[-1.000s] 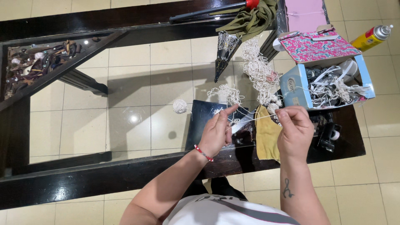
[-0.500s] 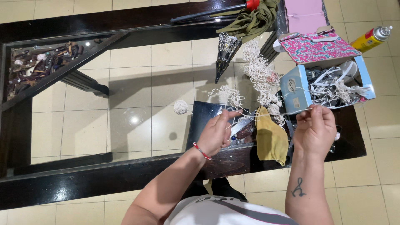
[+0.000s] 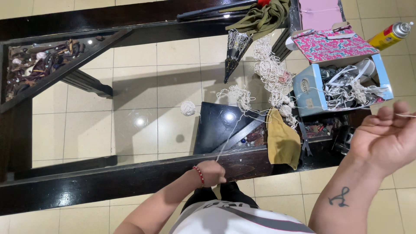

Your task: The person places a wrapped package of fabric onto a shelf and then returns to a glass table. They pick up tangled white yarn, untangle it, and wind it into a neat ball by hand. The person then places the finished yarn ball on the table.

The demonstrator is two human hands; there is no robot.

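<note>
My left hand is closed on a thin cream cord at the near edge of the glass table. The cord runs up from my fist to a tangled heap of cream cord on the table. My right hand is raised at the right edge of the view, palm up, fingers curled. A fine strand crosses its fingertips. A mustard cloth hangs over the table's front edge between my hands. A small ball of cord lies on the glass.
A blue box stuffed with cords and a patterned pink lid sit at the right. A yellow spray can lies on the floor. A folded black fan, olive cloth and scissors are nearby.
Both hands have pulled apart and toward me. The left dropped to the table's near edge with the cord; the right swung out to the right, drawing the strand taut.
</note>
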